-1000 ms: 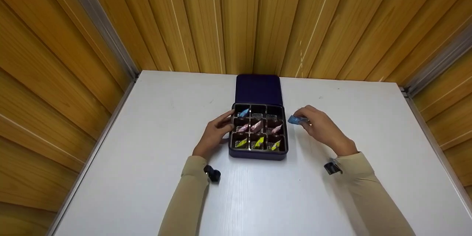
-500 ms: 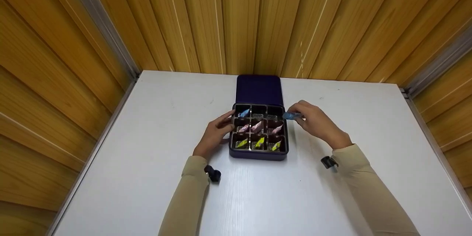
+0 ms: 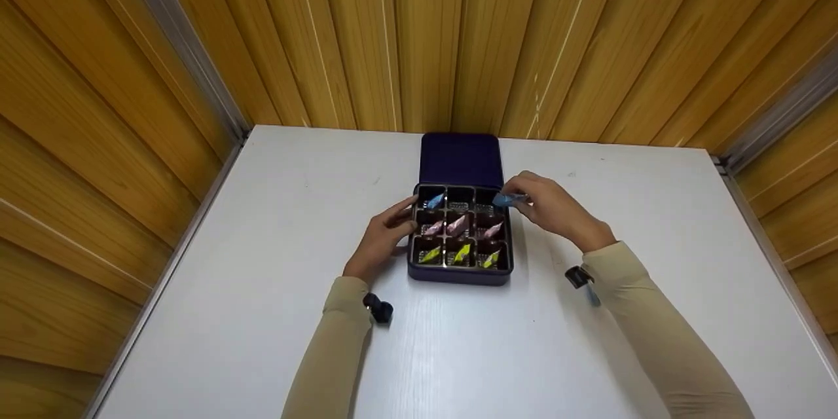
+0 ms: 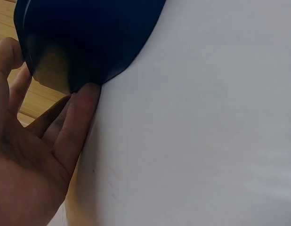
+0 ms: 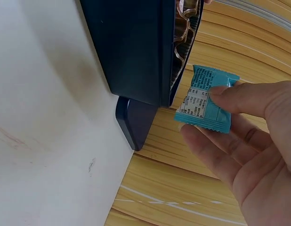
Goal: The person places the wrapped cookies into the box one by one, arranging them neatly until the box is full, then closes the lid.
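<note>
A dark blue box (image 3: 458,277) with a divided inner tray stands on the table. Against its left side rest the extended fingers and thumb of my left hand (image 3: 378,245); the left wrist view shows a fingertip at the box's lower edge. My right hand (image 3: 553,206) pinches a small blue wrapped candy (image 5: 206,99) with printed text and serrated ends, between thumb and fingers. In the head view that candy overlaps the back right compartment. Another blue candy (image 3: 435,201) lies in the back left compartment. Pink candies (image 3: 456,226) fill the middle row, yellow-green ones (image 3: 462,254) the front row.
The box's lid (image 3: 461,158) lies folded back behind it, close to the wood-patterned back wall (image 3: 425,46). White table surface (image 3: 262,242) extends around the box. Black wrist cameras (image 3: 378,309) sit at both sleeves.
My right hand has moved left and slightly away from me, bringing the blue candy from beside the box to over its right rim. My left hand stays in place.
</note>
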A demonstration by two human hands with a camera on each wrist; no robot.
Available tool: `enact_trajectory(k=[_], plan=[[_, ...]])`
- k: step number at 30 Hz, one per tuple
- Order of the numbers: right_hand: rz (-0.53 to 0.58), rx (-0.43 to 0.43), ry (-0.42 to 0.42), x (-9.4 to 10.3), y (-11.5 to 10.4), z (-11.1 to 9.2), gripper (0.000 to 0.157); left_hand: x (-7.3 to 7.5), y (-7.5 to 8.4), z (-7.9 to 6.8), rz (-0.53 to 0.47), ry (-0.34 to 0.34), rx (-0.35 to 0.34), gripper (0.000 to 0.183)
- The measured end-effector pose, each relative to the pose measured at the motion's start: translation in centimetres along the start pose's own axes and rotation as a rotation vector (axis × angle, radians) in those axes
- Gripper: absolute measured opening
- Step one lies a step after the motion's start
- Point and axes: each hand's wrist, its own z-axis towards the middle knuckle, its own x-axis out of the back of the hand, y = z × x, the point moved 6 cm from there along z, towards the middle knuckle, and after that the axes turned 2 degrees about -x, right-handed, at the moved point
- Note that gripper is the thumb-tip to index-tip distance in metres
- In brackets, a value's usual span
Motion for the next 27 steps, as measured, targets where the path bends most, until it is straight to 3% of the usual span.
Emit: enact_trajectory(k=[19, 27], plan=[[0.0, 0.019, -0.061, -0.3, -1.0, 2.3, 0.023, -0.1, -0.3, -0.1, -0.064, -0.002, 0.053, 0.057], [-0.008, 0.029, -0.101, -1.0, -1.7, 3.4, 0.026, -0.1, 0.1, -0.1, -0.043, 0.017, 0.046, 0.057]])
